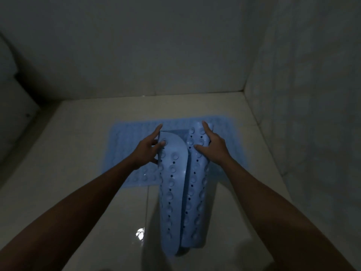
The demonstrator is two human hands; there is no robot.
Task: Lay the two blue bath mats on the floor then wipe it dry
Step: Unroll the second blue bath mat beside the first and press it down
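One blue bath mat [125,145] lies flat on the tiled floor near the far wall. A second blue bath mat [181,196] with suction cups and small holes is curled lengthwise into two rolled halves and hangs upright in front of me, above the first mat's near edge. My left hand [147,151] grips the top of its left rolled half. My right hand [212,144] grips the top of the right half, fingers spread over the cups.
The glossy pale floor [88,212] shows a bright light reflection [140,233] by the hanging mat's lower end. A plain wall [136,55] stands behind and a tiled wall [302,114] closes the right side. A dark recess sits at the far left.
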